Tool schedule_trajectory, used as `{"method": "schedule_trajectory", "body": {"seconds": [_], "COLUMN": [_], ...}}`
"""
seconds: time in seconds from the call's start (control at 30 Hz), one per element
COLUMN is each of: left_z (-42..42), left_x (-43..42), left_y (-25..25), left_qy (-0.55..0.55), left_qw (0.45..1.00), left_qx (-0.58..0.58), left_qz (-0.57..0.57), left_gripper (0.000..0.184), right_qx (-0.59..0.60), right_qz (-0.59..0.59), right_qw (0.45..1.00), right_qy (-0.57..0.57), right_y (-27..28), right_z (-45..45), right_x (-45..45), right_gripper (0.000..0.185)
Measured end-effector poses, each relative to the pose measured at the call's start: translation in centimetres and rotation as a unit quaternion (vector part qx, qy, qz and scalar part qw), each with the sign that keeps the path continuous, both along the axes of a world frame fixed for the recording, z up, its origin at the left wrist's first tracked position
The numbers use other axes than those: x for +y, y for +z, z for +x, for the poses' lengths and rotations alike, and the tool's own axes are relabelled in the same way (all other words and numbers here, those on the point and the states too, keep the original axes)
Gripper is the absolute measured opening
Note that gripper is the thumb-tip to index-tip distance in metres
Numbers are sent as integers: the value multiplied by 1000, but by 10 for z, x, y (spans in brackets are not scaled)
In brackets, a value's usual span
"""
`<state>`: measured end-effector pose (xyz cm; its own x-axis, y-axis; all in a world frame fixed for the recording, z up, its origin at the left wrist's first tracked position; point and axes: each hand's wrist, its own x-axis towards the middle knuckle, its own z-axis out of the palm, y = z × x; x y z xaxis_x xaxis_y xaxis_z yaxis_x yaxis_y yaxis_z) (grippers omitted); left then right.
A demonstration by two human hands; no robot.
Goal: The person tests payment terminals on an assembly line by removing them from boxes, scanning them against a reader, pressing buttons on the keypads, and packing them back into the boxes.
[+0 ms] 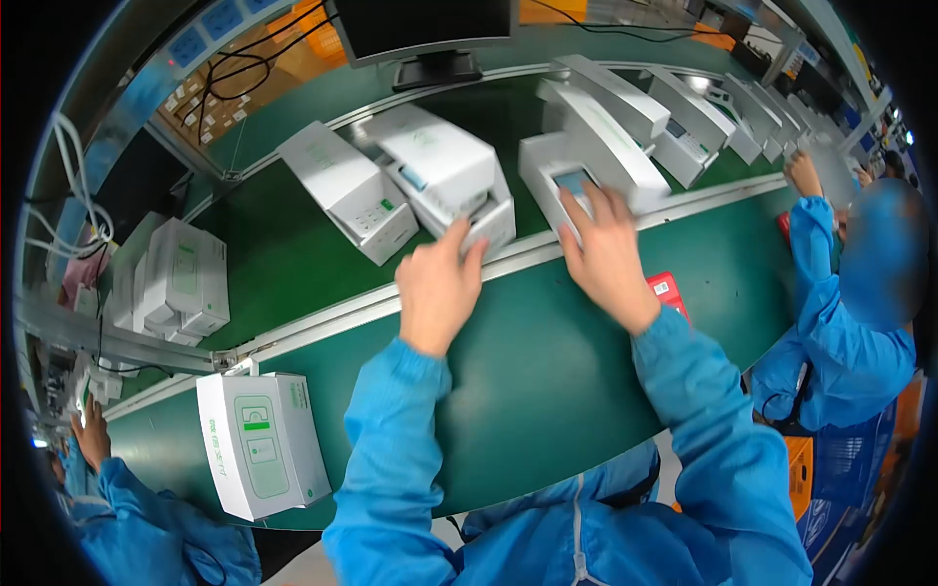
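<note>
My left hand (440, 293) is at the front edge of a white box (445, 156) whose lid is partly raised, thumb and forefinger pinching its front wall. To the right, my right hand (608, 256) reaches over the front of an open white box (542, 171). Its fingers dip inside beside a device with a dark screen (575, 183), and its thumb lies outside the front wall. Both hands' fingertips are partly hidden or blurred. Left of my left hand stands another white box (337, 176) with its lid ajar.
Several open white boxes (689, 117) line the green conveyor to the right. A closed white box (262, 444) stands on the green bench at left. Near my right wrist lies a red object (666, 293). A metal rail (322, 320) divides bench and conveyor. Co-workers sit on both sides.
</note>
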<state>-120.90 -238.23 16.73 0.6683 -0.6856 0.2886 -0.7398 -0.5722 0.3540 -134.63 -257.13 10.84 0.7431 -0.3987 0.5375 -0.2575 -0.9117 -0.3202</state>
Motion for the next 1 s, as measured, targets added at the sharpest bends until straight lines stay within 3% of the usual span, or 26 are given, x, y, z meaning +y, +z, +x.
{"method": "schedule_trajectory", "body": {"seconds": [0.17, 0.27, 0.37, 0.4, 0.43, 0.47, 0.5, 0.57, 0.63, 0.67, 0.7, 0.73, 0.83, 0.93, 1.0], "left_z": [-103, -152, -175, -178, -177, -177, -180, -198, -202, -196, -192, -188, -190, -196, -200], "left_x": [81, 102, 94, 92, 93, 95, 97, 89, 89, 89, 92, 95, 99, 88, 83], "left_y": [13, 2, -7, -14, -24, -27, -23, -27, -30, -27, -28, -28, -48, -25, -13], "left_qy": [-140, -175, -125, -133, -137, -146, -132, -63, -57, -86, -108, -130, -153, -105, -113], "left_qw": [989, 978, 979, 977, 976, 975, 979, 899, 903, 956, 972, 982, 965, 972, 976], "left_qx": [53, 111, 141, 140, 135, 130, 145, 328, 316, 205, 149, 90, 127, 172, 144], "left_qz": [15, -3, -74, -90, -102, -105, -63, -285, -285, -191, -145, -103, -170, -117, -118], "left_gripper": [14, 9, 16, 17, 17, 18, 18, 14, 15, 19, 21, 23, 15, 12, 13], "right_qx": [-37, -68, -106, -78, -50, 22, 74, 51, 68, 22, -22, -53, 28, -44, 14], "right_qz": [-37, 247, 392, 453, 462, 456, 477, 431, 269, 223, 175, 221, 217, 218, 200], "right_qw": [995, 953, 895, 858, 788, 627, 568, 735, 916, 953, 977, 967, 976, 974, 979], "right_qy": [82, 163, 185, 229, 404, 631, 667, 520, 290, 203, 119, 119, -24, -40, -19], "right_y": [-11, 49, 112, 145, 154, 157, 161, 143, 112, 99, 84, 52, 92, 81, 83], "right_z": [83, 51, -70, -117, -148, -149, -153, -157, -135, -123, -110, -94, -74, -64, -65], "right_x": [-41, -24, 0, 19, 27, 30, 60, 122, 163, 171, 174, 173, 148, 121, 109], "right_gripper": [42, 37, 28, 30, 33, 36, 44, 51, 59, 57, 55, 56, 74, 84, 78]}}
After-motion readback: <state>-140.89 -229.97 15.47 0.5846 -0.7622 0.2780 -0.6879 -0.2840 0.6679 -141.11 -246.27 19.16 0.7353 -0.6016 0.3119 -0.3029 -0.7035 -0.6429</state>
